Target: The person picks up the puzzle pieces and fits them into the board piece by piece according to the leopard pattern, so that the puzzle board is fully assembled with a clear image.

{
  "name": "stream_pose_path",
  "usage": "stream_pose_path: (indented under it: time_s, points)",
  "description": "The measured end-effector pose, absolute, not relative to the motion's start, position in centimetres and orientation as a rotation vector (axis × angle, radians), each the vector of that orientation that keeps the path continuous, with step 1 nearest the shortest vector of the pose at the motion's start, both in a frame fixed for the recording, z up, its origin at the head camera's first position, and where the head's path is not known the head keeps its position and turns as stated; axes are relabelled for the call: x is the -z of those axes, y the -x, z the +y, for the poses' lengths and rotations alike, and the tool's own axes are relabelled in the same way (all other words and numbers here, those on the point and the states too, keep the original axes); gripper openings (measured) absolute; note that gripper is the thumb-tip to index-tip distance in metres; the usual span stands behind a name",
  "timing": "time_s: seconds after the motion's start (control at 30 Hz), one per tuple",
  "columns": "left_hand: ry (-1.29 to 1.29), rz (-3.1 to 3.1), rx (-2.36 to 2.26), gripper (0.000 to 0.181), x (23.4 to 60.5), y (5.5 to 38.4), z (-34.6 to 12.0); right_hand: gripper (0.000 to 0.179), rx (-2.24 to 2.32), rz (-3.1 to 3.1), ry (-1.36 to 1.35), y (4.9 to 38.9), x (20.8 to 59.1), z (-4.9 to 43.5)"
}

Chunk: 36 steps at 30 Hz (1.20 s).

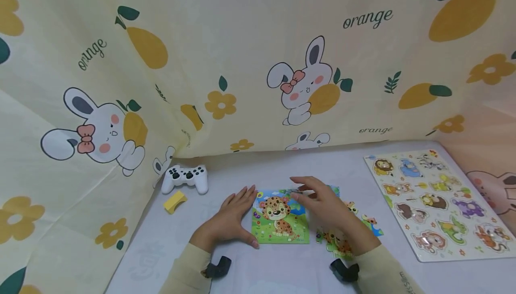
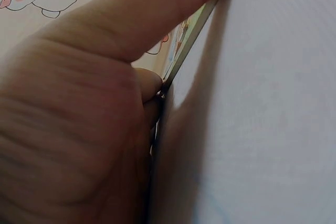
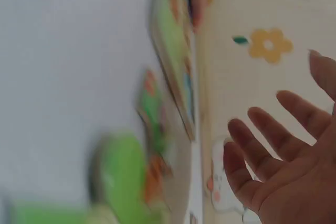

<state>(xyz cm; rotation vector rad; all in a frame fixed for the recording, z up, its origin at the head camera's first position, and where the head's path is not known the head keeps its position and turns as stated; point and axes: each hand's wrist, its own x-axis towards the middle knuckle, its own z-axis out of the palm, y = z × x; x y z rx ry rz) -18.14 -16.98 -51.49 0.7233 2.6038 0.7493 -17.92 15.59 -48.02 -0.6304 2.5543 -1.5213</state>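
Note:
A square puzzle board (image 1: 284, 224) with a cartoon leopard on a green and blue background lies on the white table. My left hand (image 1: 230, 218) rests along its left side, fingers stretched toward the top corner and thumb by the bottom corner. In the left wrist view the thumb (image 2: 152, 14) lies at the board's thin edge. Over the upper right part of the board hovers my right hand (image 1: 322, 204), its palm and spread fingers (image 3: 265, 135) bare in the right wrist view. Loose puzzle pieces (image 1: 340, 244) lie beneath and beside the right wrist.
On the right lies a large white board of animal pictures (image 1: 439, 204). A white game controller (image 1: 185, 177) and a yellow block (image 1: 175, 202) sit at the left. Printed cloth (image 1: 250, 61) hangs behind the table. Each sleeve end carries a black wrist camera (image 1: 344, 270).

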Motion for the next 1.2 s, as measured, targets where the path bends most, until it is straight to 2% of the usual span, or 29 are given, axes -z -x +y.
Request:
stream_pose_path:
  time_s: [0.2, 0.33, 0.43, 0.67, 0.8, 0.93, 1.1, 1.2]
  points:
    - [-0.729, 2.614, -0.74, 0.151, 51.7, 18.2, -17.1, 0.044, 1.775, 2.534, 0.488, 18.0, 47.5, 18.9]
    - [-0.733, 2.614, -0.748, 0.15, 51.6, 18.2, -17.1, 0.05, 1.946, 2.438, 0.394, 18.1, 47.4, 20.7]
    - [-0.735, 2.614, -0.753, 0.15, 51.4, 18.1, -17.2, 0.055, 1.993, 2.428, 0.386, 18.3, 47.6, 21.8]
    - [-0.722, 2.602, -0.772, 0.148, 51.3, 17.9, -17.1, 0.053, 1.999, 2.497, 0.354, 18.6, 48.6, 23.8]
    - [-0.715, 2.603, -0.77, 0.148, 51.4, 17.9, -17.1, 0.055, 1.866, 2.561, 0.239, 18.9, 49.9, 24.9]
    - [-0.716, 2.603, -0.768, 0.148, 51.3, 17.9, -17.0, 0.064, 1.698, 2.603, 0.167, 19.1, 51.0, 25.6]
    - [-0.719, 2.6, -0.776, 0.148, 51.3, 17.9, -17.0, 0.077, 1.504, 2.672, 0.225, 19.5, 51.7, 25.5]
    - [-0.72, 2.6, -0.778, 0.148, 51.4, 17.9, -17.0, 0.072, 1.369, 2.736, 0.269, 19.6, 51.9, 25.2]
